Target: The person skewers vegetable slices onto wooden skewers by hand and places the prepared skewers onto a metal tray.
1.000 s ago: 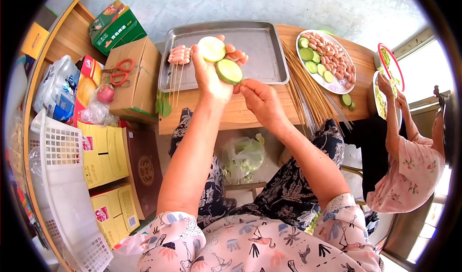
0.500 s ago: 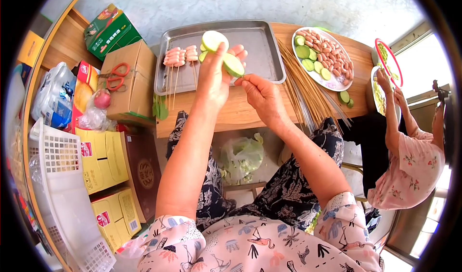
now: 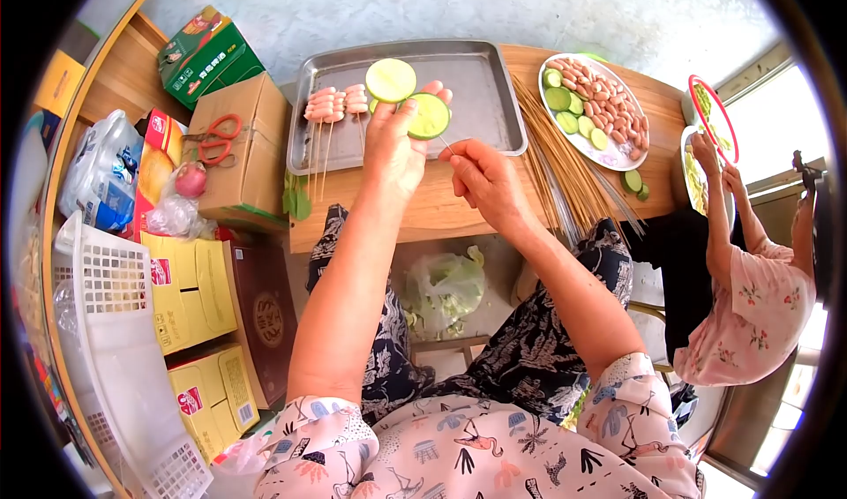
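Note:
My left hand [image 3: 394, 150] is closed around several round green zucchini slices. One pale slice [image 3: 391, 81] stands up above the thumb, and another slice [image 3: 429, 116] faces me between thumb and fingers. A thin skewer [image 3: 445, 142] runs from the lower edge of that second slice to my right hand [image 3: 488, 181], whose thumb and forefinger pinch it. How deep its tip sits is hidden. Behind my left hand is a metal tray [image 3: 481, 84], with skewered small sausages [image 3: 326, 106] at its left side.
Loose bamboo skewers [image 3: 560, 159] lie right of the tray. Beyond them, a white plate [image 3: 609, 157] holds small sausages and zucchini slices. Zucchini pieces [image 3: 632, 181] lie beside it. Cardboard boxes [image 3: 228, 150] stand left. At right, another person [image 3: 750, 314] reaches into a bowl.
The zucchini slices have turned to show more of their flat faces. My right hand has shifted slightly right and down, and more of the skewer shows between it and the slice.

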Demonstrator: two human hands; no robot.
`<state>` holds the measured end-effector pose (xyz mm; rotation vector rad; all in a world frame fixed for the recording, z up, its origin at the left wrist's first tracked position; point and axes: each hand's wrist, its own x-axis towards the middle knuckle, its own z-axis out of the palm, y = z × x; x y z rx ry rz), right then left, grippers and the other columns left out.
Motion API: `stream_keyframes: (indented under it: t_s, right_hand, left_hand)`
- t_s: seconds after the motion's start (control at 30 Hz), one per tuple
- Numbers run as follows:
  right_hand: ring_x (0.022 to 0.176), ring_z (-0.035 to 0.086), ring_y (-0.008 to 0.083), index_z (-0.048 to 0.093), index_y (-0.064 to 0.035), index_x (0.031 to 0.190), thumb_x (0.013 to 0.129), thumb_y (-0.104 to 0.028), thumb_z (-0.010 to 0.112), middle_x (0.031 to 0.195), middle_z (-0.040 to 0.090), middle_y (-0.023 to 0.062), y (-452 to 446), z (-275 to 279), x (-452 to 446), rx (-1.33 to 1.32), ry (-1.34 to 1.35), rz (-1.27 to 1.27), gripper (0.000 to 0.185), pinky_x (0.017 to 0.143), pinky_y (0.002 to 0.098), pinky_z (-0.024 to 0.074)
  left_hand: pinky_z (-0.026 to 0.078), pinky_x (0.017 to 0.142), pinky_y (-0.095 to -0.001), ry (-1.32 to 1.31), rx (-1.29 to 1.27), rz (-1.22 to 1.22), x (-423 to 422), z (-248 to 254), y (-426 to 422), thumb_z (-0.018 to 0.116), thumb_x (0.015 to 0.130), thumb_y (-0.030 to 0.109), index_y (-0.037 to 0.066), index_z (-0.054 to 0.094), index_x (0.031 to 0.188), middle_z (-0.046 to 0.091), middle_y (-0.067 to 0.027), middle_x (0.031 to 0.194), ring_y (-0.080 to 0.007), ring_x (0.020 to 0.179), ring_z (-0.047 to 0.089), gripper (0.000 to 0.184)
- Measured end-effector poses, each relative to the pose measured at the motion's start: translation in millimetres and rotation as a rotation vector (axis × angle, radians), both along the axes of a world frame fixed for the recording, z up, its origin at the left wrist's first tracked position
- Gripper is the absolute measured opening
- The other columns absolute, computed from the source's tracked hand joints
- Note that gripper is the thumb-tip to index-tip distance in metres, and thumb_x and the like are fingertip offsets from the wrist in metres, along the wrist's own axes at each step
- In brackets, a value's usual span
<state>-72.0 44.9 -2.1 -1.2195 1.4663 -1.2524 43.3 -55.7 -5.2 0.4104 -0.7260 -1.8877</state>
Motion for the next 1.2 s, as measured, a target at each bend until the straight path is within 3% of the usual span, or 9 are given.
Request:
stream_keyframes:
  t_s: [0.13, 0.2, 0.3, 0.37, 0.5, 0.53, 0.57, 0.9, 1.2]
  right_hand:
    - [0.056, 0.042, 0.0042, 0.065, -0.0034, 0.093, 0.092, -0.013, 0.053, 0.063, 0.049, -0.0033, 2.2, -7.7, -3.2, -0.006, -0.143, 0.004, 0.015, 0.051, 0.0205, 0.0350]
    - [0.056, 0.041, 0.0039, 0.066, -0.0034, 0.093, 0.091, -0.012, 0.054, 0.064, 0.049, -0.0040, 1.9, -8.6, -7.9, 0.032, -0.190, -0.024, 0.015, 0.050, 0.0196, 0.0342]
    - [0.057, 0.038, 0.0030, 0.066, -0.0030, 0.093, 0.091, -0.011, 0.055, 0.064, 0.048, -0.0049, -4.4, -19.5, -17.3, 0.071, -0.264, -0.070, 0.014, 0.050, 0.0177, 0.0318]
    - [0.057, 0.039, 0.0030, 0.066, -0.0028, 0.094, 0.091, -0.012, 0.054, 0.065, 0.047, -0.0049, -13.8, -31.4, -23.2, 0.128, -0.234, -0.119, 0.015, 0.050, 0.0180, 0.0318]
    - [0.064, 0.048, 0.0063, 0.066, -0.0008, 0.092, 0.090, -0.016, 0.056, 0.069, 0.055, -0.0025, -54.5, -72.2, -35.2, 0.191, -0.084, -0.168, 0.018, 0.056, 0.0219, 0.0390]
    - [0.071, 0.055, 0.0090, 0.065, 0.0005, 0.090, 0.089, -0.019, 0.056, 0.075, 0.061, 0.0006, -65.7, -77.1, -34.5, 0.157, 0.090, -0.183, 0.022, 0.061, 0.0240, 0.0429]
    - [0.074, 0.058, 0.0109, 0.066, -0.0015, 0.090, 0.090, -0.020, 0.054, 0.079, 0.065, 0.0027, -74.2, -80.0, -37.8, 0.237, -0.022, -0.171, 0.022, 0.065, 0.0252, 0.0452]
    - [0.070, 0.057, 0.0112, 0.065, -0.0013, 0.092, 0.088, -0.020, 0.055, 0.079, 0.064, 0.0033, -141.7, -95.0, -12.5, 0.351, 0.210, -0.081, 0.022, 0.060, 0.0242, 0.0445]
    - [0.066, 0.057, 0.0114, 0.064, -0.0011, 0.094, 0.087, -0.020, 0.056, 0.079, 0.063, 0.0039, -164.1, -103.6, 1.8, 0.410, 0.425, 0.028, 0.022, 0.057, 0.0232, 0.0438]
  left_hand:
    - [0.044, 0.095, -0.0435, -0.014, 0.038, -0.026, 1.9, 2.3, 0.3, 0.049, 0.093, 0.010, 0.006, 0.045, 0.124, 0.055, -0.0138, 0.122, -0.0312, 0.115, 0.052, 0.032]
    - [0.036, 0.099, -0.0388, -0.161, 0.247, 0.111, -2.6, 10.2, 7.9, 0.051, 0.092, 0.017, 0.005, 0.041, 0.129, 0.048, -0.0086, 0.127, -0.0199, 0.116, 0.046, 0.040]
    - [0.030, 0.101, -0.0452, -0.322, 0.196, 0.346, -6.8, 2.3, 15.0, 0.055, 0.091, 0.027, 0.009, 0.045, 0.127, 0.047, -0.0057, 0.127, -0.0221, 0.123, 0.041, 0.041]
    - [0.035, 0.096, -0.0409, -0.331, 0.057, 0.407, -11.4, 2.4, 23.7, 0.054, 0.091, 0.024, 0.007, 0.044, 0.130, 0.047, -0.0059, 0.128, -0.0156, 0.117, 0.044, 0.044]
    - [0.043, 0.082, -0.0265, -0.311, -0.030, 0.186, -23.7, 0.5, 36.6, 0.055, 0.091, 0.019, 0.006, 0.056, 0.118, 0.057, -0.0026, 0.115, -0.0094, 0.101, 0.053, 0.030]
    - [0.044, 0.081, -0.0266, -0.314, -0.008, 0.128, -26.1, 0.8, 39.0, 0.054, 0.092, 0.019, 0.006, 0.057, 0.116, 0.057, -0.0024, 0.115, -0.0098, 0.100, 0.054, 0.028]
    - [0.044, 0.081, -0.0267, -0.316, 0.013, 0.069, -27.6, 0.9, 41.9, 0.054, 0.092, 0.020, 0.007, 0.058, 0.115, 0.058, -0.0022, 0.114, -0.0102, 0.099, 0.054, 0.026]
    - [0.046, 0.079, -0.0280, -0.280, -0.032, -0.034, -20.6, 13.7, 36.6, 0.053, 0.094, 0.024, 0.009, 0.062, 0.100, 0.061, -0.0030, 0.107, -0.0148, 0.096, 0.060, 0.019]
    - [0.047, 0.074, -0.0273, -0.273, -0.024, -0.049, -21.3, 16.7, 33.7, 0.051, 0.095, 0.024, 0.006, 0.062, 0.101, 0.063, -0.0040, 0.099, -0.0150, 0.087, 0.063, 0.022]
